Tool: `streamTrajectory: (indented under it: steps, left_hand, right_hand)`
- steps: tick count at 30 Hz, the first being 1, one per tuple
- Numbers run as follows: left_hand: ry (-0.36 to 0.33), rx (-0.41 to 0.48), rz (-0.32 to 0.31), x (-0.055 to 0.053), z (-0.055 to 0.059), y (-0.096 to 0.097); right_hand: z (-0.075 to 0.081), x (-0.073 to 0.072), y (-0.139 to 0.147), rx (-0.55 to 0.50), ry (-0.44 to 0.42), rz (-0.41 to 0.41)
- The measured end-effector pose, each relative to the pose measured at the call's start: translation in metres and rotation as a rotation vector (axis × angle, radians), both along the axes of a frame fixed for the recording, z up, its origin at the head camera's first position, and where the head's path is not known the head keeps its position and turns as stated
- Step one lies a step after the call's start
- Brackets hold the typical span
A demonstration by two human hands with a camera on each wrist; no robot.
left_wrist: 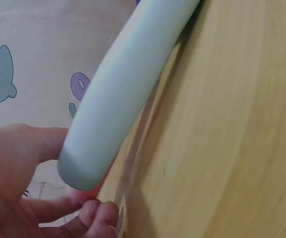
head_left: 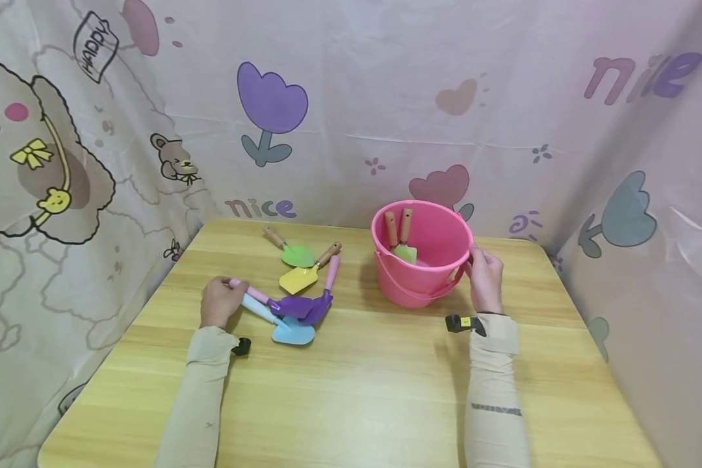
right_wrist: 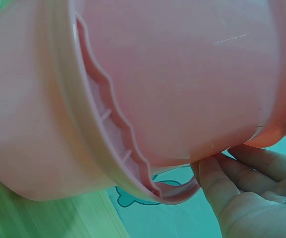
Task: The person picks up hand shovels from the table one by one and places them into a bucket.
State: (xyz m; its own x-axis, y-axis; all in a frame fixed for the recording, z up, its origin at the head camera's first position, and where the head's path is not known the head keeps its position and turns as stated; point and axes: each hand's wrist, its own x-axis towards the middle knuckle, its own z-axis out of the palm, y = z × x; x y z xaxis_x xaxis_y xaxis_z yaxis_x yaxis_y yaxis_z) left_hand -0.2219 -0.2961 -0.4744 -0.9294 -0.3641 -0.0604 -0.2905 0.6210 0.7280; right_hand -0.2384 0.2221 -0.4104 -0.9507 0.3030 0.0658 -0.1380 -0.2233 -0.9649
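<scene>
My left hand [head_left: 221, 303] pinches the end of the pink handle of a purple shovel [head_left: 289, 305]. Just below that handle runs the pale blue handle of a light blue trowel [head_left: 293, 331], seen large in the left wrist view. A second pink-handled purple tool [head_left: 326, 300] overlaps the shovel's blade. At the right, my right hand [head_left: 484, 279] holds the side of a pink bucket [head_left: 409, 284] near its rim, with fingers and thumb against it in the right wrist view. Two wooden-handled tools [head_left: 405, 227] stand inside the bucket, one with a light green blade.
Behind the purple tools lie a yellow shovel [head_left: 299, 280] and a green trowel [head_left: 298, 255], both with wooden handles. The bucket's bail [head_left: 409, 286] hangs down its front. A printed curtain [head_left: 339, 130] rises along the back and sides of the wooden table [head_left: 351, 403].
</scene>
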Motion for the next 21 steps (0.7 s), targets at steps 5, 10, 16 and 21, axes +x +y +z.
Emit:
streamTrajectory:
  steps: [5,10,16,21]
  left_hand:
    - [0.05,0.013,0.022,0.0011,-0.0013,-0.0027]
    - [0.129,0.047,0.047,0.0022,-0.0005,-0.0027]
    - [0.211,0.168,0.084,0.003,0.0044,-0.0016]
    - [0.233,0.306,0.077,0.005,0.0081,-0.0034]
  right_hand:
    - [-0.0001,-0.0002,-0.0021,0.026,-0.012,-0.001]
    - [0.0008,-0.0005,-0.0032,0.036,-0.024,-0.002]
    - [-0.0003,-0.0009,-0.0022,0.037,-0.008,-0.008]
    - [0.0005,-0.0003,-0.001,0.03,-0.013,-0.016]
